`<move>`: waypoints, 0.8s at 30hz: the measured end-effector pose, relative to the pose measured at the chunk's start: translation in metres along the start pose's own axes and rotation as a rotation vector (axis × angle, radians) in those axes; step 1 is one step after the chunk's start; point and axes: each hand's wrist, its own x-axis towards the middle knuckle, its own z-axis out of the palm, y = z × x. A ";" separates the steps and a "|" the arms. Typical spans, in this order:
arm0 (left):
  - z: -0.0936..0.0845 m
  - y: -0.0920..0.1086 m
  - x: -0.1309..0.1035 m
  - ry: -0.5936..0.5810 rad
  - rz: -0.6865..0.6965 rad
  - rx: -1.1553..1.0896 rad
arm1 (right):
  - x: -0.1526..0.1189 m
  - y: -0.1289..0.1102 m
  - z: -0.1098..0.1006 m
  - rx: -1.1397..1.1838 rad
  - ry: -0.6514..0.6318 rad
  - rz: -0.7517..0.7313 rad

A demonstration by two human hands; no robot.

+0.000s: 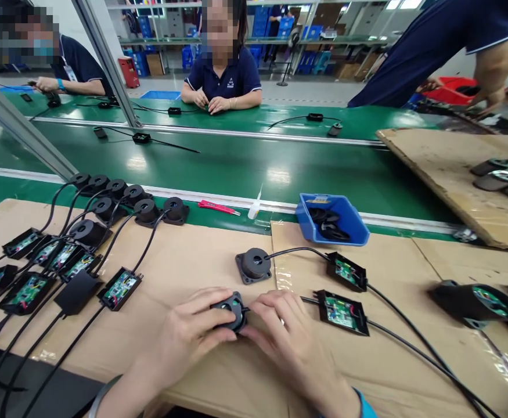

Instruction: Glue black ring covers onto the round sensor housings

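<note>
Cardboard bench (201,261) | left hand (188,334), right hand (286,337): both grips pinch one round black part (231,307) | one blue bin (353,223)

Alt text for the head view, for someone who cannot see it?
Left hand and right hand grip a round black sensor on a cardboard-covered bench. Wired circuit boards lie alongside, a blue bin beyond.
</note>
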 end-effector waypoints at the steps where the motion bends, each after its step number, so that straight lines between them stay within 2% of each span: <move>1: 0.000 0.000 0.000 0.002 0.020 0.021 | 0.000 0.000 0.000 0.004 0.004 0.001; 6: -0.001 0.000 0.003 -0.021 0.083 0.089 | -0.003 0.001 0.001 0.025 0.036 0.035; 13: -0.005 -0.005 0.009 -0.119 0.152 0.029 | -0.003 0.001 0.000 0.074 0.074 0.052; 24: -0.007 -0.010 0.014 -0.221 0.159 0.017 | -0.004 0.000 -0.001 0.128 0.084 0.075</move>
